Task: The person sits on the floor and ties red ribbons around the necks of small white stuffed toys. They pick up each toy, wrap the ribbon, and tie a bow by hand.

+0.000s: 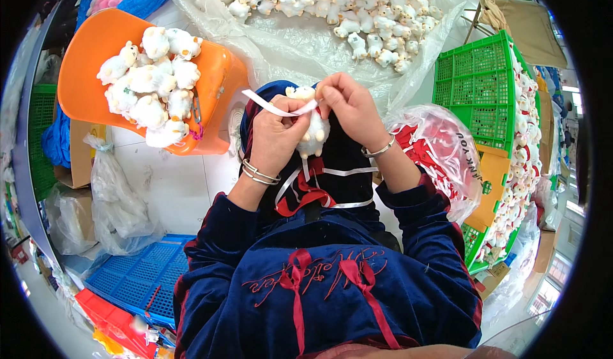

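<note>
A small white plush toy [314,139] is upright over my lap, its head partly covered by my fingers. My left hand [276,132] is closed in a pinch on a white ribbon [260,102], whose loose end sticks out to the upper left. Beside the toy's neck, my right hand [350,104] pinches the same ribbon between thumb and finger. A bit of red shows at the neck under the right fingers. Red cloth pieces with white ribbons [311,198] lie on my dark trousers, just below the toy.
On the left, an orange chair [83,72] bears a heap of similar plush toys [150,81]. More toys [377,14] cover a clear plastic sheet ahead. At right are a clear bag of red pieces [440,161] and a green crate [476,84]. A blue crate [137,273] sits lower left.
</note>
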The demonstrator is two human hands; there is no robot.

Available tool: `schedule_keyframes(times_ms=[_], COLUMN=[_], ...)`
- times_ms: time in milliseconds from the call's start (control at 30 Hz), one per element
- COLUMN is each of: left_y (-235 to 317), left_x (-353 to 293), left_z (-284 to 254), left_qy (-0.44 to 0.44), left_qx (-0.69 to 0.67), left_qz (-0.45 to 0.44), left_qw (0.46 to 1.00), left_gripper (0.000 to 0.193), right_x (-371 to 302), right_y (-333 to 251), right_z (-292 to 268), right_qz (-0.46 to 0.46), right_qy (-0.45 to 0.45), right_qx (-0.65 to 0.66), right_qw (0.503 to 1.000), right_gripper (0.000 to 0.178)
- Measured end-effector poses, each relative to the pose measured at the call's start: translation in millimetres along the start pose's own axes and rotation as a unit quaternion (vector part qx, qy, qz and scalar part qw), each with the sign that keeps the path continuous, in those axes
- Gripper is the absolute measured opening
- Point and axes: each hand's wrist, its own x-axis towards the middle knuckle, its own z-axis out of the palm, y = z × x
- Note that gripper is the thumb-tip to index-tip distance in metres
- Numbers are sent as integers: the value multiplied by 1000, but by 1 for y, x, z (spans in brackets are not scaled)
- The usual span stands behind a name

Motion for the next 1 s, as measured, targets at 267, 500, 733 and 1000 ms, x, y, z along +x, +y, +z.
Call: schedule_keyframes(times_ms=[267,500,733,1000], left_y=[-2,4,3,5], left_x=[0,2,3,2], left_z=[-1,-5,-6,-5], left_qy=[3,-6,7,2], left_qx=[1,70,105,78], left_qz=[24,98,129,109], left_qw=[1000,993,986,991], left_gripper=[12,10,9,10], right_x=[7,7,8,2], right_y=[-17,-4,-30,-42], right_z=[-5,3,-6,1], right_qz=[-128,12,145,-160], right_qy=[-86,26,110,-32], right_qx=[-270,10,-3,-379], right_qw=[951,1000,983,911], right_gripper=[17,10,8,38])
